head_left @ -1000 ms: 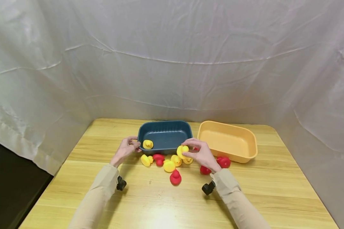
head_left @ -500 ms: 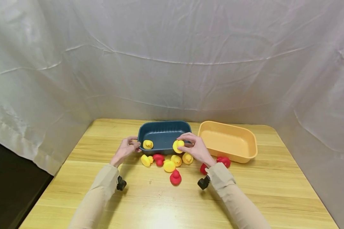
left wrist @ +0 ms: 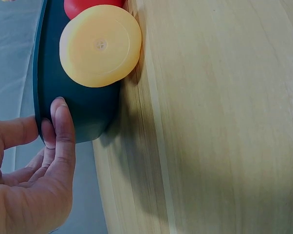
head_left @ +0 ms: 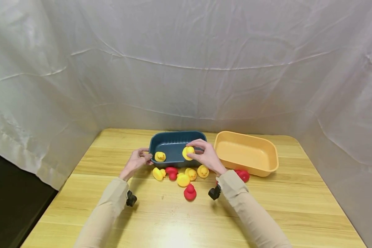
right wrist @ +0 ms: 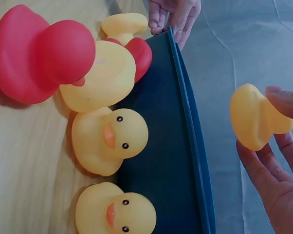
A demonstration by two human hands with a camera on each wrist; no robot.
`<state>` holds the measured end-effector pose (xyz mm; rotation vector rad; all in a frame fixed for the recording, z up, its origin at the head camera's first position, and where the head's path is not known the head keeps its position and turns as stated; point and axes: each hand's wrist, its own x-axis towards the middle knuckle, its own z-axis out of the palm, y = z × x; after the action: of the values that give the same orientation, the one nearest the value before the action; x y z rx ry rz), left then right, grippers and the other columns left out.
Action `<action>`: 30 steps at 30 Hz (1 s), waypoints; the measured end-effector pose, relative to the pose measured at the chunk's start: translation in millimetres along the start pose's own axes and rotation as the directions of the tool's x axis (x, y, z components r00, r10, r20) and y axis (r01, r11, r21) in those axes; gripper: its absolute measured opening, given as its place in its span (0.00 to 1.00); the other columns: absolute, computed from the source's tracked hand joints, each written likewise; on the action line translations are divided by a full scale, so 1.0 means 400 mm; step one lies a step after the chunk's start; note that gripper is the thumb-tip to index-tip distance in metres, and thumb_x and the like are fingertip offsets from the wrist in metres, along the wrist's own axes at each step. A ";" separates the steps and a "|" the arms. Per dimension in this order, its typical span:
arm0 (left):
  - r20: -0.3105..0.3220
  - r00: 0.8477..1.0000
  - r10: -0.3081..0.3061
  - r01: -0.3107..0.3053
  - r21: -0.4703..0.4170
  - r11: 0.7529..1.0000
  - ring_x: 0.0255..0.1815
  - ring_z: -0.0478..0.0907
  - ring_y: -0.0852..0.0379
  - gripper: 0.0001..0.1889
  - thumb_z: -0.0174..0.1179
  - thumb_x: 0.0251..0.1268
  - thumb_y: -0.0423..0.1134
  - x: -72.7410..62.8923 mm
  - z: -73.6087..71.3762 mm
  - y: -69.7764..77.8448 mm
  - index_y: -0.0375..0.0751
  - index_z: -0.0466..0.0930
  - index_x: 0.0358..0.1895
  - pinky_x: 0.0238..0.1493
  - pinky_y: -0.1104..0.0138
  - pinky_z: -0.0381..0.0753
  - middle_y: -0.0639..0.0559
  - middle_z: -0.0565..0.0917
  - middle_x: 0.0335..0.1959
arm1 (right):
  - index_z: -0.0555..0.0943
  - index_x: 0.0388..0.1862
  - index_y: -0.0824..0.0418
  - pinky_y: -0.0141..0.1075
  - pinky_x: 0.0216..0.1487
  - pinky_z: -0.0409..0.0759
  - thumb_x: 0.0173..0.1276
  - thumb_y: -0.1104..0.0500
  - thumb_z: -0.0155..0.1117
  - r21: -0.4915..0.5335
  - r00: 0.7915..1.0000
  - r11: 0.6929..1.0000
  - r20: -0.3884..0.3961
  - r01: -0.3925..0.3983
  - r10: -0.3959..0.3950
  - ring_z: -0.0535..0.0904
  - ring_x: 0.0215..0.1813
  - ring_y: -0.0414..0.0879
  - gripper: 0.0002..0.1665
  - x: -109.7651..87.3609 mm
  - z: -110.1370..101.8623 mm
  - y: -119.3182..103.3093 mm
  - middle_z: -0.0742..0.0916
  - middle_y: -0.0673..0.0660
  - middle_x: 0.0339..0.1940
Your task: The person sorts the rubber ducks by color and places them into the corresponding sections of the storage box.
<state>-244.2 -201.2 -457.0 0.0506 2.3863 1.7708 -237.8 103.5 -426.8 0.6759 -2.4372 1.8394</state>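
Observation:
My left hand (head_left: 136,162) pinches the left end of the dark blue bin (head_left: 172,148). In the left wrist view, the thumb is on one side of the bin's rim (left wrist: 36,78) and the fingers are on the other. My right hand (head_left: 207,155) holds a yellow rubber duck (head_left: 188,153) over the right part of this bin. The right wrist view has that duck (right wrist: 256,117) between thumb and fingertips, apart from the bin wall (right wrist: 161,122). Another yellow duck (head_left: 159,156) sits inside the bin at its left end.
Several yellow ducks (head_left: 203,171) and red ducks (head_left: 190,193) lie on the wooden table in front of the blue bin. An orange bin (head_left: 246,150) stands to the right, with a red duck (head_left: 242,175) before it. Pale curtains (head_left: 186,86) surround the table.
My right hand has carried the yellow duck left and away from me, from the blue bin's front right corner to over its inside. The left hand stays at the bin's end.

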 end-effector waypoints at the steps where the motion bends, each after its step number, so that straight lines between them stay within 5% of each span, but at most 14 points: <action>1: 0.001 1.000 0.001 -0.001 -0.001 1.000 0.29 0.85 0.59 0.26 0.54 0.74 0.28 0.000 0.000 -0.001 0.16 0.61 0.68 0.43 0.61 0.90 0.33 0.85 0.39 | 0.84 0.54 0.70 0.55 0.66 0.81 0.62 0.66 0.74 -0.002 1.000 1.000 0.000 0.002 -0.002 0.78 0.60 0.59 0.20 0.003 0.002 0.000 0.84 0.66 0.55; 20: 0.002 1.000 0.005 -0.005 -0.002 1.000 0.30 0.85 0.60 0.26 0.53 0.74 0.28 0.001 -0.001 -0.004 0.16 0.61 0.69 0.43 0.62 0.90 0.29 0.84 0.41 | 0.86 0.52 0.65 0.54 0.63 0.82 0.62 0.64 0.74 -0.093 1.000 0.995 0.013 0.017 -0.016 0.81 0.57 0.57 0.18 0.072 0.036 -0.017 0.84 0.62 0.54; 30: -0.002 1.000 -0.011 0.011 0.002 1.000 0.29 0.85 0.61 0.26 0.54 0.74 0.29 0.001 -0.001 -0.003 0.18 0.61 0.69 0.44 0.61 0.90 0.37 0.85 0.38 | 0.85 0.53 0.67 0.49 0.61 0.85 0.61 0.66 0.74 -0.160 0.999 0.987 0.031 0.014 -0.009 0.84 0.56 0.57 0.20 0.101 0.057 -0.001 0.85 0.64 0.53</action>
<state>-244.7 -201.8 -458.1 0.0351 2.3854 1.7641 -268.7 69.3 -422.9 0.7096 -2.5592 1.6173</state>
